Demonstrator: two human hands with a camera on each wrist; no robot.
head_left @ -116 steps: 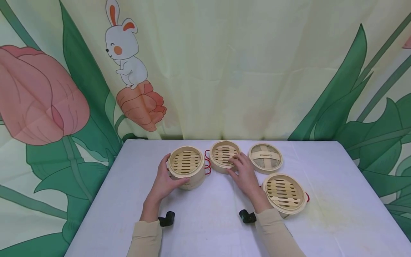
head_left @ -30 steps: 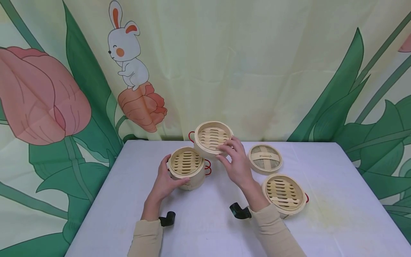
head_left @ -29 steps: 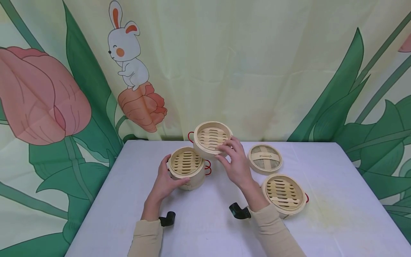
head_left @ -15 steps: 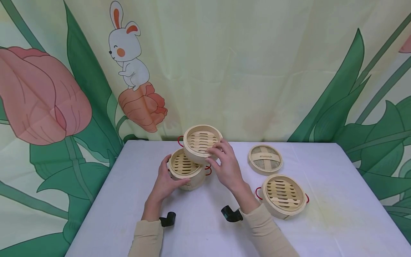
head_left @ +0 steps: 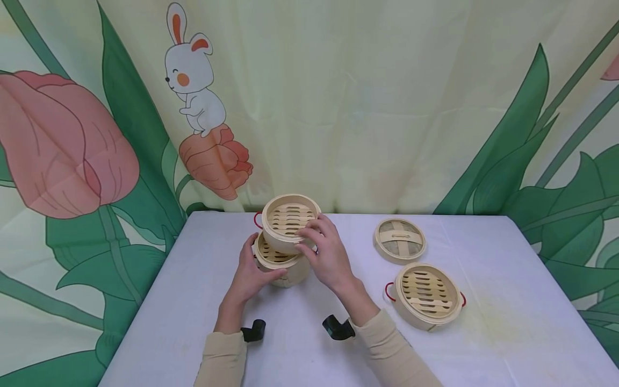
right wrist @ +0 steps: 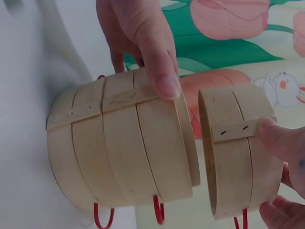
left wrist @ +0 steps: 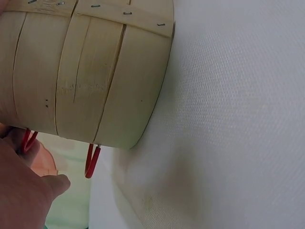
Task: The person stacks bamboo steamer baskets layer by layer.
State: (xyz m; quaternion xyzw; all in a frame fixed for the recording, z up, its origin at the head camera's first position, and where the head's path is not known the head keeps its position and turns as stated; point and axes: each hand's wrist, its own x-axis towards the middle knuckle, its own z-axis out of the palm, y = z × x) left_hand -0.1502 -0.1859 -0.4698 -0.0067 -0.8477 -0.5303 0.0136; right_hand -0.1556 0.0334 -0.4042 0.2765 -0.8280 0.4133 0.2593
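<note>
A stack of two round bamboo steamer baskets point(head_left: 293, 273) stands on the table, red loop handles on its side in the right wrist view. My left hand point(head_left: 249, 275) grips this stack, fingers round its left side and thumb across the front. Just above it, my right hand point(head_left: 331, 257) pinches a single steamer basket point(head_left: 277, 243) by its right rim. In the right wrist view this lifted basket point(right wrist: 233, 181) hangs apart from the stack point(right wrist: 119, 157), a narrow gap between them. The lifted basket covers much of the stack's slatted top in the head view.
A bamboo steamer lid point(head_left: 400, 239) lies at the back right of the white-covered table point(head_left: 483, 344). Nearer stands another steamer basket point(head_left: 427, 295) with red handles. Behind the table hangs a printed curtain point(head_left: 367, 107).
My right hand has picked the basket up from beside the stack and carried it left, then slightly down, to above the stack. The left hand keeps its grip in place.
</note>
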